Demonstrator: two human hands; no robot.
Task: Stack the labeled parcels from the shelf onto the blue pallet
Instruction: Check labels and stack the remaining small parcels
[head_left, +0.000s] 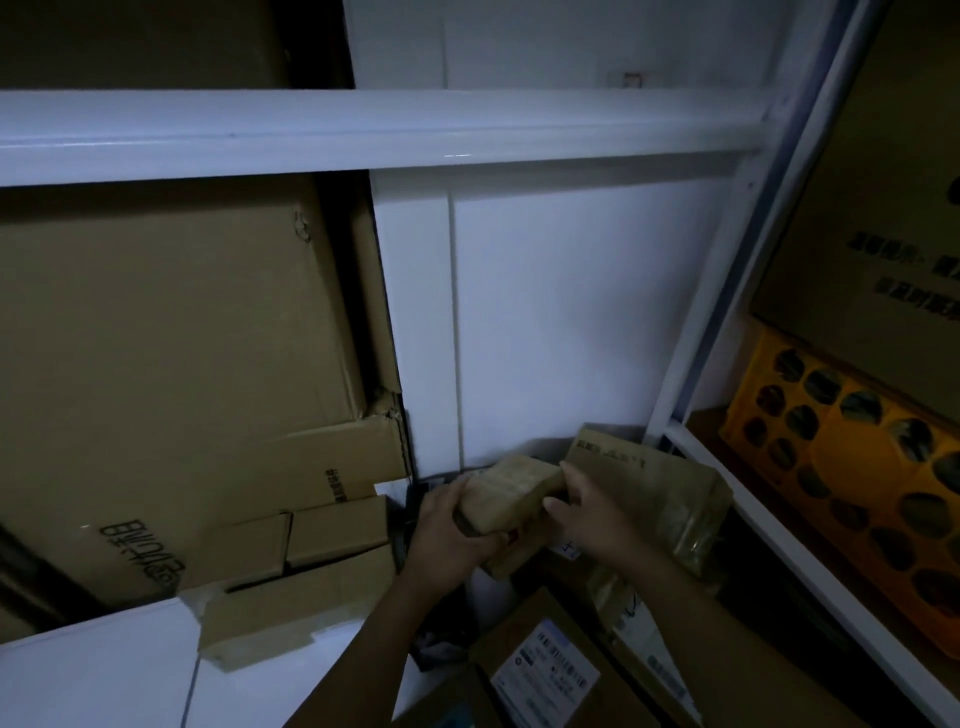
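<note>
Labelled box nearest at the bottom, left hand and right hand both gripping a small brown parcel over the shelf, taped parcel just behind, large cartons leftward, yellow crate right.

Labelled box cut off at bottom edge; label print too blurred to read.

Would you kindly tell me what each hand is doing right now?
Left hand: grips the small brown taped parcel.
Right hand: grips that parcel's right end.
</note>
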